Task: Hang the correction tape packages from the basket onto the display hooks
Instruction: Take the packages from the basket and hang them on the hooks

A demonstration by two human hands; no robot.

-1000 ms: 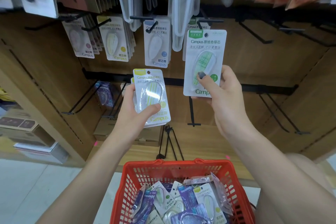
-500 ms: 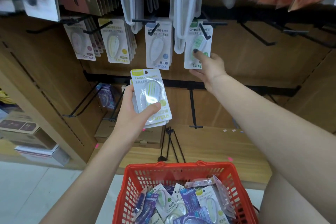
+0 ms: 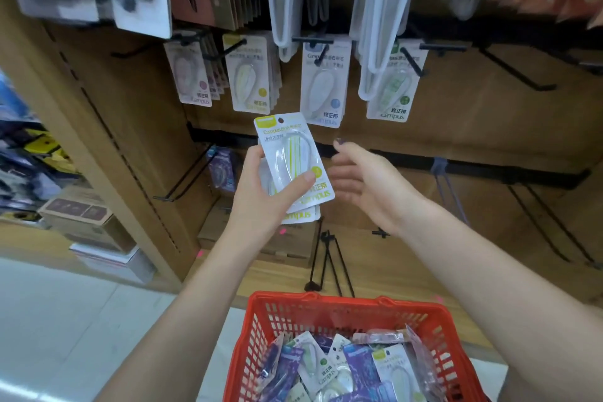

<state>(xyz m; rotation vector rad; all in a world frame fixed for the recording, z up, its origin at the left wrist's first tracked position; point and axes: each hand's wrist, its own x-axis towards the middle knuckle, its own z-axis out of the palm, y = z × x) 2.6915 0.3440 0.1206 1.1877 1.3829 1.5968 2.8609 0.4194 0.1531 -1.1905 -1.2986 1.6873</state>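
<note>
Display hooks [image 3: 412, 60] across the 12 o'clock band already carry four rows of correction tape packages [image 3: 324, 88]; lower hooks at 3 and 9 o'clock look mostly bare. The red basket [image 3: 329, 310] at 6 o'clock holds many more. At centre, the left hand [image 3: 261, 202] grips a small stack of yellow packages [image 3: 293, 161]. The right hand [image 3: 362, 179], fingers relaxed and holding nothing, reaches toward it. Judged: well short of finished.
</note>
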